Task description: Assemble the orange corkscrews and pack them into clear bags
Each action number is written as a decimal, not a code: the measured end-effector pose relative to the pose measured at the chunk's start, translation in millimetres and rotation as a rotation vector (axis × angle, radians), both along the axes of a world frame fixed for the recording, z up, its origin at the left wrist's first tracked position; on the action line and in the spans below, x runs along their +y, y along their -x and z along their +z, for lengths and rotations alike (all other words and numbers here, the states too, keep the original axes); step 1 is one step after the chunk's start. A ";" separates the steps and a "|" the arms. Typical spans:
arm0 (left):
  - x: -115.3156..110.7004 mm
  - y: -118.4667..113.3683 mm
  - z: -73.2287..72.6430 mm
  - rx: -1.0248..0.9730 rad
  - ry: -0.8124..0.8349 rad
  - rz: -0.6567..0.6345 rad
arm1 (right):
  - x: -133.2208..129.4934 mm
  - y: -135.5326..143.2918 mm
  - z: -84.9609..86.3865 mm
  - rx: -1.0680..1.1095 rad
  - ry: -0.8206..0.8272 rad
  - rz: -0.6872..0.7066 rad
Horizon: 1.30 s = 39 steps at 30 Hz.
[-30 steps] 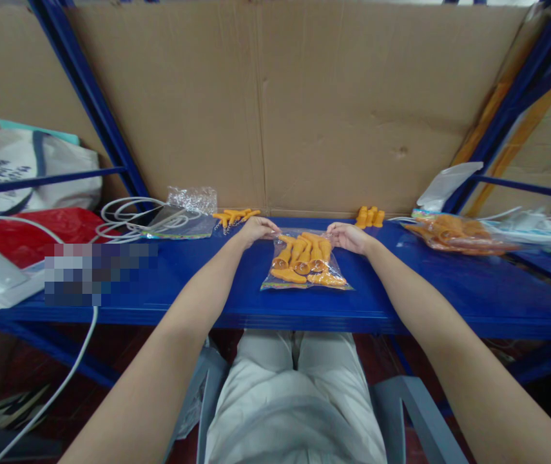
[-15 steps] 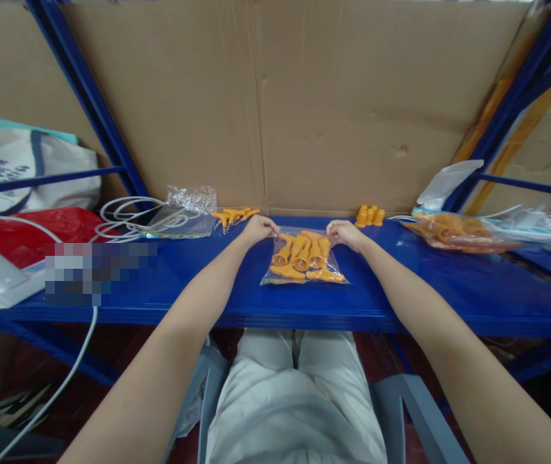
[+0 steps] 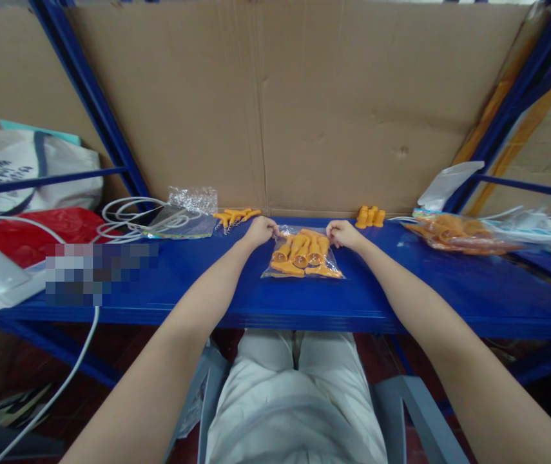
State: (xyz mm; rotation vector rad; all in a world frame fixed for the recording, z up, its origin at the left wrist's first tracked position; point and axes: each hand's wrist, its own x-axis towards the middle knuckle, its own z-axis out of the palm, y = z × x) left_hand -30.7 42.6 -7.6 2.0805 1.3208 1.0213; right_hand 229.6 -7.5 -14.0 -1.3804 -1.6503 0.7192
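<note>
A clear plastic bag [image 3: 303, 254] with several orange plastic pieces inside lies on the blue table in front of me. My left hand [image 3: 264, 230] pinches the bag's far left corner. At the far right corner, my right hand [image 3: 341, 233] has its fingers closed on the bag too. Beyond my left hand sits a group of orange pieces with small chains [image 3: 234, 217]. Several orange cone-shaped pieces [image 3: 370, 217] stand upright beyond my right hand.
White cables [image 3: 127, 216] and a clear bag [image 3: 191, 216] lie at left, near a red bag [image 3: 53, 232] and a white power strip [image 3: 9, 283]. To the right rests another bag of orange pieces [image 3: 459, 232]. A cardboard wall [image 3: 265, 116] closes off the back.
The bag's near edge has moved slightly away from me, and the orange pieces inside have shifted a little. Both hands keep their hold at the far corners.
</note>
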 end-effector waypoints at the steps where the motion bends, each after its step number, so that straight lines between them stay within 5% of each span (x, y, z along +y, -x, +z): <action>1: 0.1 0.6 0.0 0.014 -0.023 -0.004 | 0.0 -0.6 -0.1 -0.002 0.008 -0.007; 8: -1.3 3.6 0.9 0.132 -0.146 -0.027 | 1.6 -3.2 -0.7 -0.020 -0.017 0.009; 22: -9.0 0.4 1.2 0.513 -0.283 0.068 | 1.3 -4.4 0.2 -0.451 -0.242 -0.082; 39: -3.5 1.5 -1.8 0.485 -0.266 -0.068 | -8.5 0.5 7.0 -0.784 -0.170 -0.163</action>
